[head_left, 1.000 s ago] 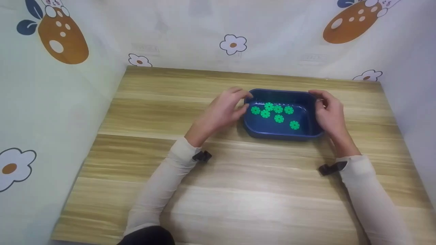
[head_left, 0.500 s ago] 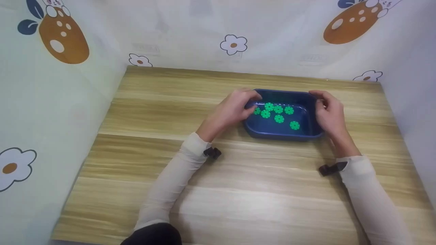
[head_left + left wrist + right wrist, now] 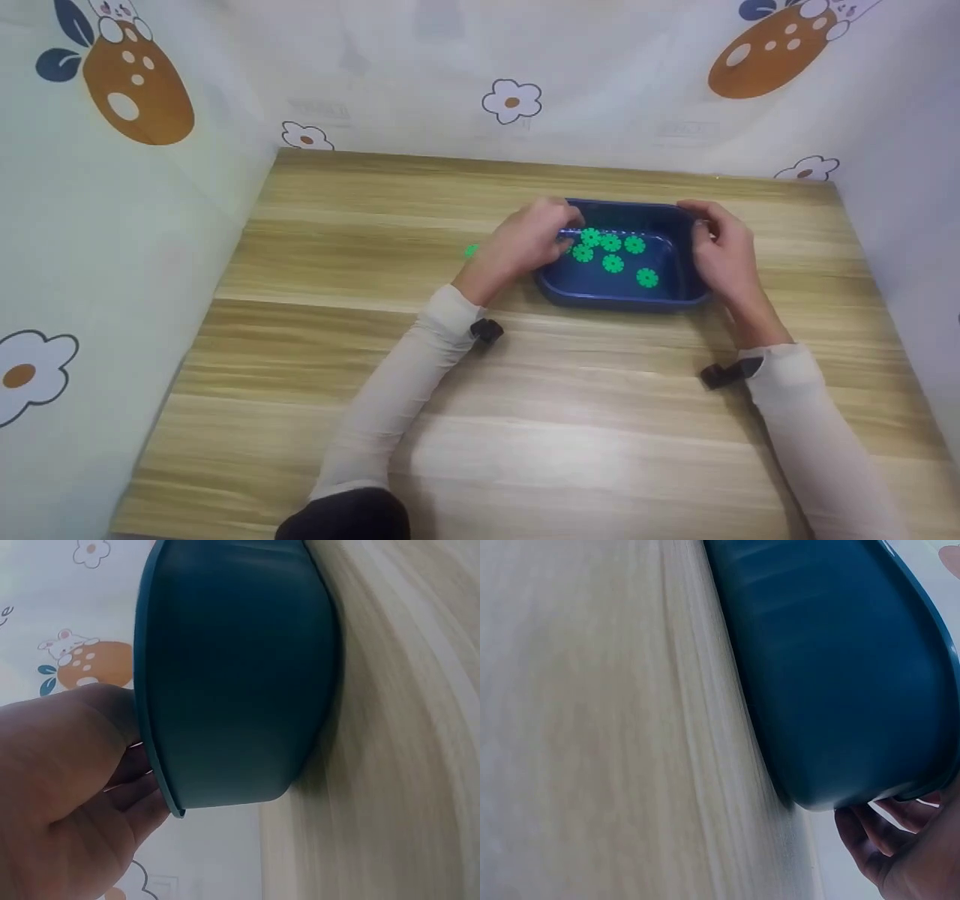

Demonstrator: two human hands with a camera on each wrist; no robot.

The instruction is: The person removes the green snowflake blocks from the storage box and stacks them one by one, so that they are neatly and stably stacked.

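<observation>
A dark blue rectangular plastic box (image 3: 622,303) stands on the wooden table, with several green notched discs (image 3: 613,263) like snowflake building pieces on its floor. My left hand (image 3: 529,236) reaches over the box's left rim, thumb and fingers bent down inside, a gap showing between them. One disc beside the left thumb is mostly covered. From the left wrist view the fingertips are hidden behind the box wall (image 3: 232,682). With the thumb inside and fingers outside, my right hand (image 3: 727,251) grips the box's right end; its fingers show below the box in the right wrist view.
Another green piece (image 3: 471,250) lies on the table left of the box, partly behind my left hand. The wooden table (image 3: 337,352) extends to the front and left. Patterned walls (image 3: 420,90) border its back and sides.
My left hand has moved right, from the box's left rim to further inside, covering the leftmost disc. A green piece left of the hand has come into view. The right hand stays put.
</observation>
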